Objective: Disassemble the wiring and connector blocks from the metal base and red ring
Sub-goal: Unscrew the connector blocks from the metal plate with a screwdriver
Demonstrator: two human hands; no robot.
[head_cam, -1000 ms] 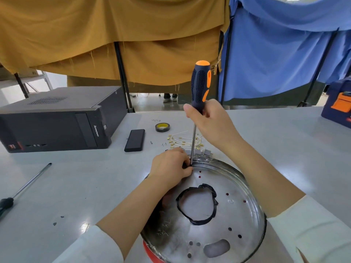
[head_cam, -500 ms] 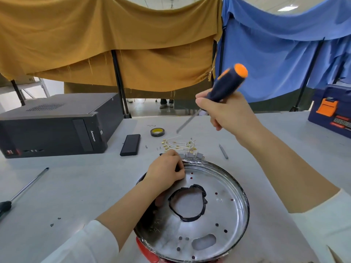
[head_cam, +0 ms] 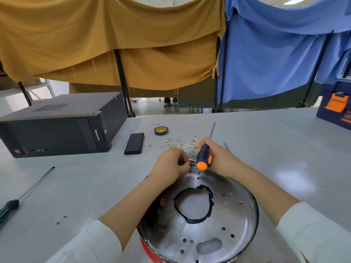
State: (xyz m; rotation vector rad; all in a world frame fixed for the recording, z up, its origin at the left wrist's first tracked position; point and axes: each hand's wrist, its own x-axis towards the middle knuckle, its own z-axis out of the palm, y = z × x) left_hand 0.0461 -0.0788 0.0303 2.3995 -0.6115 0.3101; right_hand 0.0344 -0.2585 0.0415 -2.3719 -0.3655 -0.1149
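Where the grey table [head_cam: 266, 149] meets the lower edge of view sits a round metal base [head_cam: 218, 230], shiny, pierced with small holes and one oblong slot, a loop of black wiring [head_cam: 193, 204] lying around its central opening. Red ring [head_cam: 150, 250]: a sliver showing under the base's near-left rim. Connector blocks [head_cam: 191, 155]: small grey pieces at the base's far rim, between the two hands, partly hidden. Left hand [head_cam: 170, 165]: fingers curled at that rim, pinching something small and dark; what exactly cannot be told. Right hand [head_cam: 218, 158]: fingers wrapped round the dark-blue and orange handle of a screwdriver [head_cam: 204, 157], orange cap toward the camera, shaft pointing away across the table. Both sleeves white. Just beyond the hands: a cluster of pale loose wires with brass terminals [head_cam: 182, 143]. Farther back: a roll of black tape [head_cam: 161, 130] with yellow core; a flat black rectangular device [head_cam: 134, 143] to its left. Left side: a black desktop computer case [head_cam: 57, 126] lying on its side; a long green-handled screwdriver [head_cam: 22, 194] near the table's left edge. Small dark scraps [head_cam: 60, 220] on the surface near it. Far right: a blue toolbox with orange latch [head_cam: 337, 106]. Behind the table: an ochre cloth [head_cam: 114, 38] and a blue cloth [head_cam: 275, 54] hung on black stands, pale floor visible beneath.
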